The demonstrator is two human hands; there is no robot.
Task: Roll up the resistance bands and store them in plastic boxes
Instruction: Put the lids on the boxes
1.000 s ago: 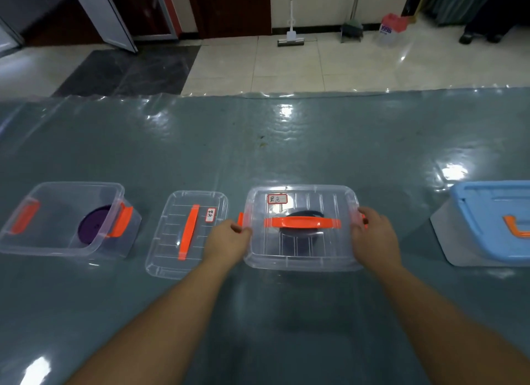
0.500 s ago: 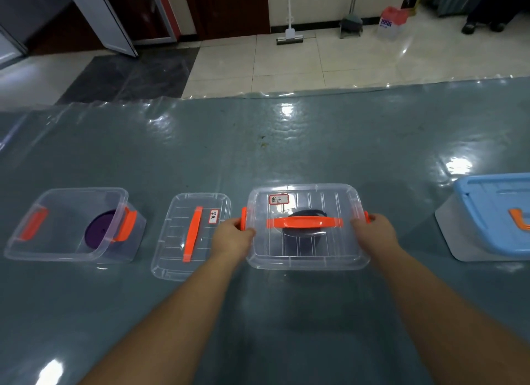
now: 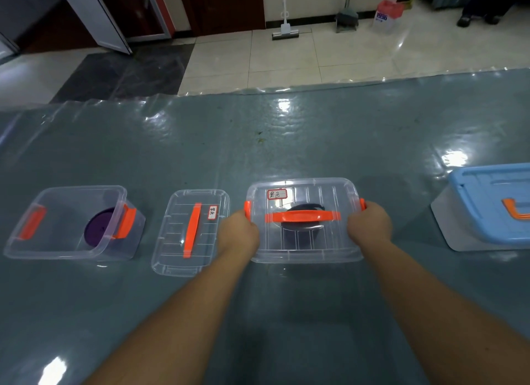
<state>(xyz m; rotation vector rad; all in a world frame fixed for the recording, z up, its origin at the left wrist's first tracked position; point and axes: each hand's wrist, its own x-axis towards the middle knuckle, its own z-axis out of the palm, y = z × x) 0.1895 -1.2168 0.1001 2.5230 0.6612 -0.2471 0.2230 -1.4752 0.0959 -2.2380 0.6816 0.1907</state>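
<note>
A clear plastic box with a lid and orange handle (image 3: 304,241) stands in the middle of the table, a rolled black band (image 3: 302,208) inside it. My left hand (image 3: 239,234) grips its left end at the orange latch and my right hand (image 3: 370,225) grips its right end at the other latch. To the left stands an open clear box (image 3: 43,241) with orange latches, holding a rolled purple band (image 3: 97,229). Between the two boxes lies a loose clear lid (image 3: 177,258) with an orange handle and a small label.
A bigger box with a blue lid (image 3: 487,204) and orange handle stands at the right edge. The table (image 3: 286,143) wears a shiny clear sheet over grey-green. Beyond its far edge is tiled floor with a mop, a dustpan and a person's feet.
Both hands have stayed on the ends of the lidded box, shifting slightly at the latches. The camera has moved a little; the boxes look unmoved on the table.
</note>
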